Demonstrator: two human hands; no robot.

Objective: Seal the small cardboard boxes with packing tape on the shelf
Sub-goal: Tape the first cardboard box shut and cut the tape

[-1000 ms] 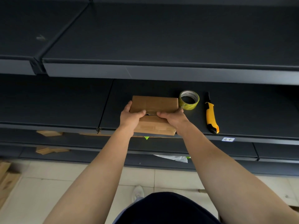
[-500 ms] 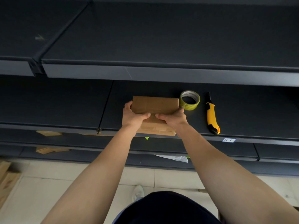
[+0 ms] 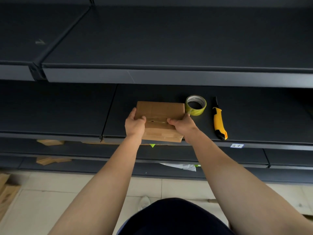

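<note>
A small brown cardboard box (image 3: 160, 110) lies on the dark shelf (image 3: 254, 119), near its front edge. My left hand (image 3: 134, 125) grips the box's left side with the thumb pressed on the top flaps. My right hand (image 3: 182, 124) holds the right side, thumb on the seam where the flaps meet. A small gap shows at the seam between my thumbs. A roll of yellow-green packing tape (image 3: 196, 105) lies flat just right of the box, touching my right fingers.
A yellow and black utility knife (image 3: 218, 122) lies right of the tape. An upper shelf (image 3: 169, 77) overhangs the work area. Flattened cardboard pieces (image 3: 50, 142) sit on lower shelves, and more cardboard (image 3: 6, 189) rests on the tiled floor at left.
My thumbs have pressed the flaps down, so the dark gap at the seam has narrowed. My thumbs closed toward the middle, then spread apart again. Tape and knife have not moved.
</note>
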